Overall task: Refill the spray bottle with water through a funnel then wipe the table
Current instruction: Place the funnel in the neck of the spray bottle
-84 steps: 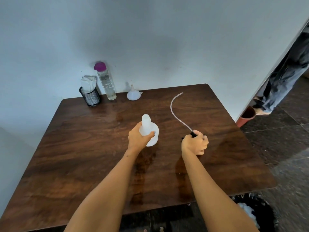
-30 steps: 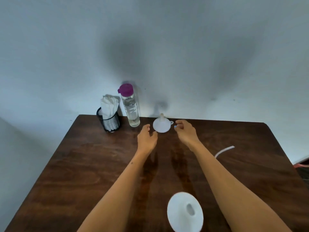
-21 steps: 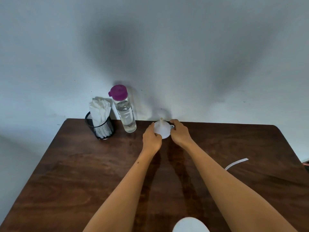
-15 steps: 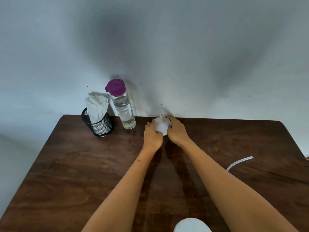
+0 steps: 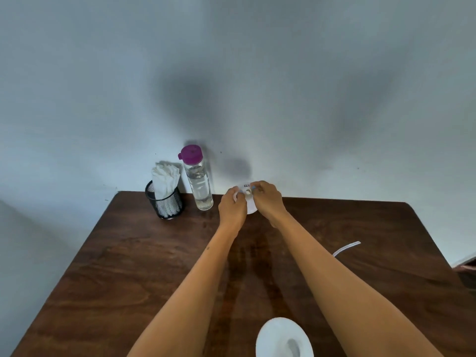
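1. Funnel (image 5: 250,205), white, sits at the worktop's (image 5: 128,266) far edge; your left hand (image 5: 231,208) and right hand (image 5: 269,200) both grip it, seemingly tilted.
2. Spray bottle (image 5: 283,338) stands uncapped near you.
3. Fetching the funnel is likely the step in hand; next, seat its spout in the bottle's neck.

I see a dark wooden surface (image 5: 128,279). Along its far edge stand a mesh cup (image 5: 164,203) of napkins and a water bottle (image 5: 198,180); an open spray bottle (image 5: 283,338) stands at the near edge, and a tube (image 5: 346,248) lies toward the right edge.
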